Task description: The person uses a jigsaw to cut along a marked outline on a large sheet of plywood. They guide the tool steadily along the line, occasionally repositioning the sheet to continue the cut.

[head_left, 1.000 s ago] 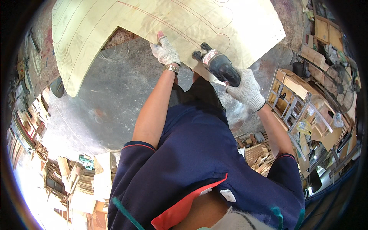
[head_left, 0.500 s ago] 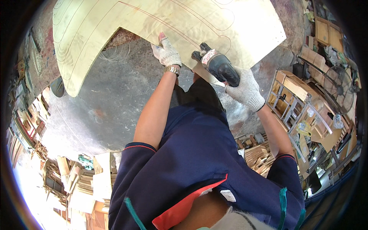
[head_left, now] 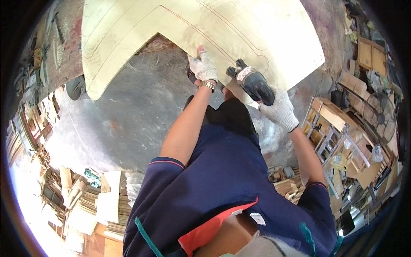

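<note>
A large pale wooden board with curved red lines drawn on it spans the top of the head view. My left hand, in a white knit glove with a bare fingertip, holds its near edge. The thumb lies on top, and the other fingers are mostly hidden below. A wristwatch sits on that wrist. My gloved right hand is wrapped round the rear of a black jigsaw. The jigsaw rests on the board near the near edge, its front end beside a red line. Its blade is hidden.
Grey concrete floor lies below the board. Stacked wood strips stand at lower left. On the right are a metal-framed wooden stand, a fan and a wooden box.
The whole view has shifted and turned slightly, so board and hands appear farther right and lower. Relative to the board, the jigsaw and both hands stay nearly in place.
</note>
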